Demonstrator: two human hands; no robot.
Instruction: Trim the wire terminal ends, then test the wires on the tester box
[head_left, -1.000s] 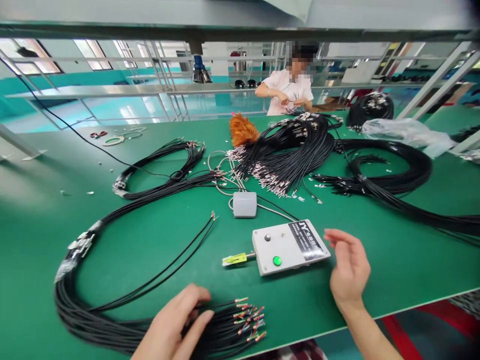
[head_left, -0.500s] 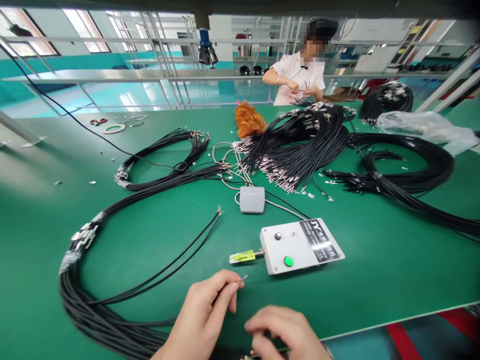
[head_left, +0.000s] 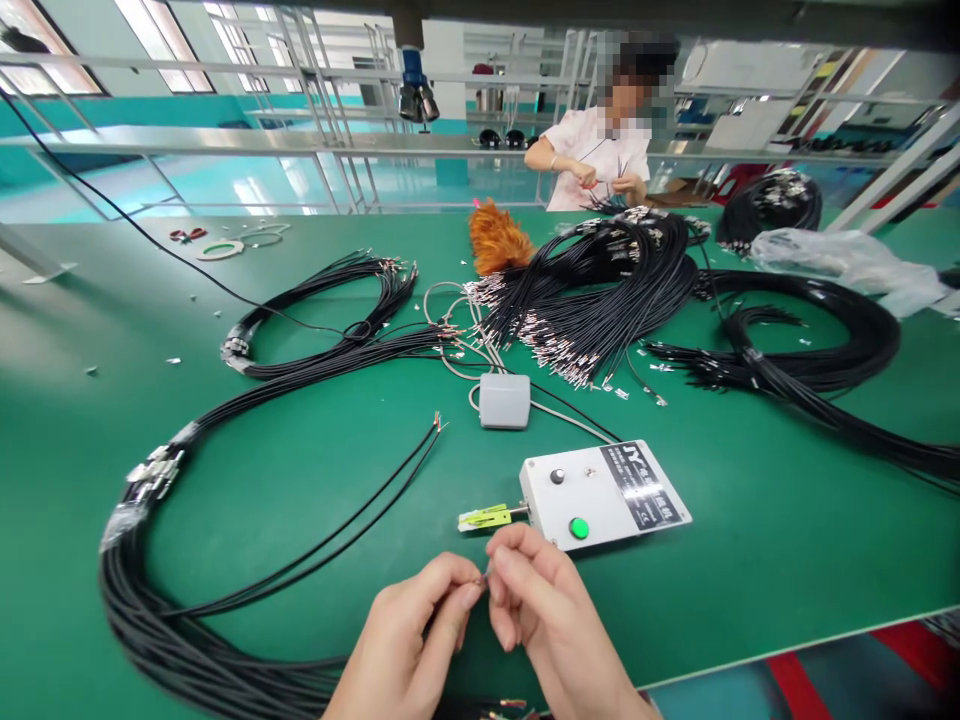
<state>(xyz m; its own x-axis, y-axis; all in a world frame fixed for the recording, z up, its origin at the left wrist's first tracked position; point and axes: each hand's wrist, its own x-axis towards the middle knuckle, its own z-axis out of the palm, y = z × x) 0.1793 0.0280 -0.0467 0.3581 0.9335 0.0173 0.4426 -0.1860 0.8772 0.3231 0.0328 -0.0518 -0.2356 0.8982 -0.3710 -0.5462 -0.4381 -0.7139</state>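
My left hand (head_left: 420,625) is closed in a pinch on the stripped end of a cable, where a bit of thin wire (head_left: 486,576) shows between the fingertips. Right beside it, my right hand (head_left: 544,610) has thumb and forefinger closed at the tip of that same wire. Just beyond both hands lies a white box machine (head_left: 600,495) with a green button and a black knob. A yellow-green clip (head_left: 486,517) sticks out from its left side. A bundle of black cables (head_left: 195,640) curves along the left and passes under my hands; two cables (head_left: 360,515) stray from it.
Behind the machine sit a grey box (head_left: 504,401), a large heap of black cables (head_left: 600,310) and an orange fluffy duster (head_left: 499,238). Coiled cables (head_left: 847,310) and a plastic bag (head_left: 840,262) lie right. A co-worker (head_left: 600,150) handles cables across the table.
My right hand has moved up and left from the table's front edge to meet the left hand at the wire. The left hand has stayed nearly in place, still pinching.
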